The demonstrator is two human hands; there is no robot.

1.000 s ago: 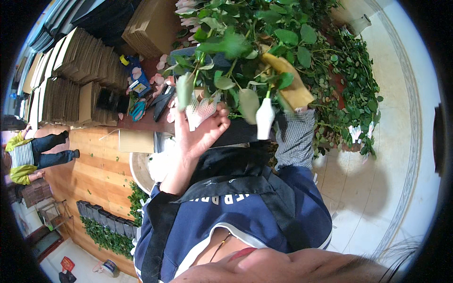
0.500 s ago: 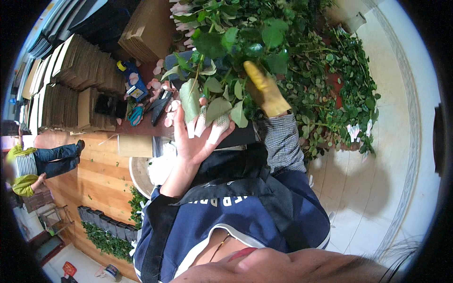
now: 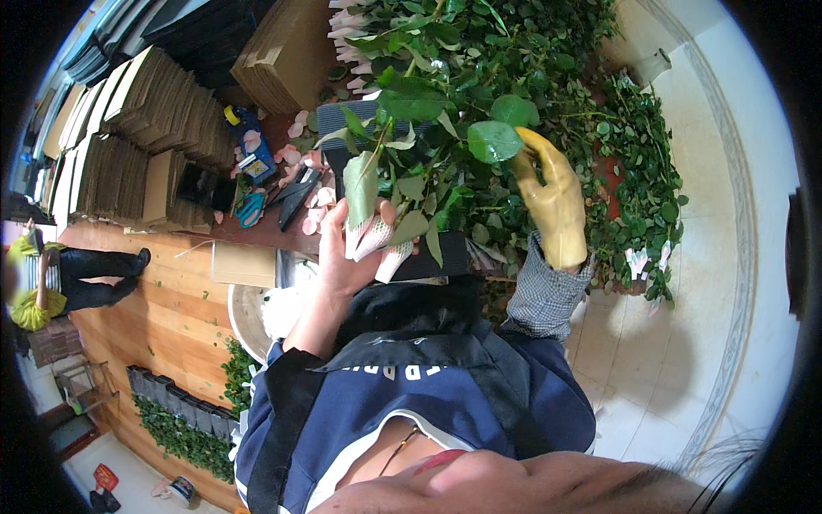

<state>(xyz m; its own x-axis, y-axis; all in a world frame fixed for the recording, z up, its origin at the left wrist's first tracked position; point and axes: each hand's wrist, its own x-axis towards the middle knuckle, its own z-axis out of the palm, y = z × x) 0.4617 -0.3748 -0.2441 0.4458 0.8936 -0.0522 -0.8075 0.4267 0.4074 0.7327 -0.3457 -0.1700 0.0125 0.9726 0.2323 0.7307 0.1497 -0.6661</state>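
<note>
My bare left hand (image 3: pixel 342 261) is closed around several rose stems with leaves and pale buds in white mesh sleeves (image 3: pixel 372 238). Beside it on the right, my right hand (image 3: pixel 550 193), in a yellow rubber glove and checked sleeve, reaches into a large pile of leafy stems (image 3: pixel 625 146). Its fingers are bent, with tips partly behind a glossy leaf (image 3: pixel 492 141); what they hold is hidden. Under the foliage is a dark ribbed pad (image 3: pixel 441 253).
Scissors (image 3: pixel 253 206), a black tool (image 3: pixel 293 197), a blue tool (image 3: pixel 257 154) and pink petals lie left of my hands, by cardboard stacks (image 3: pixel 120 103). Lower left are a pale tub (image 3: pixel 244 317) and cardboard (image 3: pixel 244 261). Another person (image 3: pixel 47 274) is at far left.
My gloved hand moved up into the foliage, then right and down. The single sleeved bud hanging beside it earlier no longer shows there. The other person's arms have shifted.
</note>
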